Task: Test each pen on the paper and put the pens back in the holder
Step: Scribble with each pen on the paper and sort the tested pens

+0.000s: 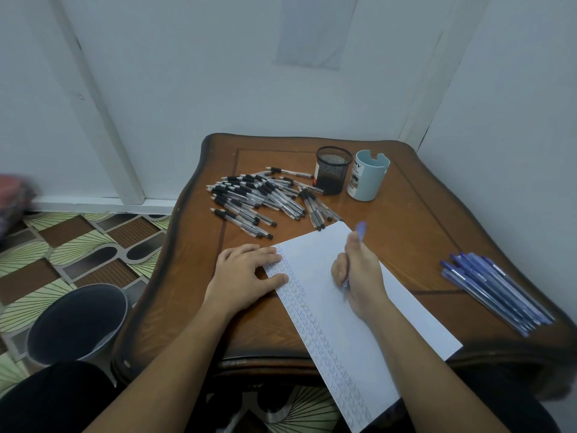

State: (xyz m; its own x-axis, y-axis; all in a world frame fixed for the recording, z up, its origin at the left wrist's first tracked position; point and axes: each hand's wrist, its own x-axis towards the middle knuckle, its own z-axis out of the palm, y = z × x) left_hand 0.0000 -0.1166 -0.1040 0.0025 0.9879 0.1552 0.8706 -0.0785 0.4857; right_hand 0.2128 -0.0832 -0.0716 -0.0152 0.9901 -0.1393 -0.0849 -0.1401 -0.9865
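A white sheet of paper (359,320) lies slanted on the wooden table (415,220), with rows of small pen marks along its left edge. My right hand (362,273) grips a blue pen (361,230) whose tip is on the paper. Fingers straight, my left hand (246,273) rests flat on the paper's upper left corner. Behind the sheet stand a black mesh holder (332,170) and a pale blue cup holder (368,176). A heap of several clear black-tipped pens (256,198) lies at the back left. Several blue pens (496,292) lie at the right.
A dark round bin (75,320) stands on the patterned floor left of the table. White walls close in behind and to the right of the table. My dark-clothed knees show at the bottom left.
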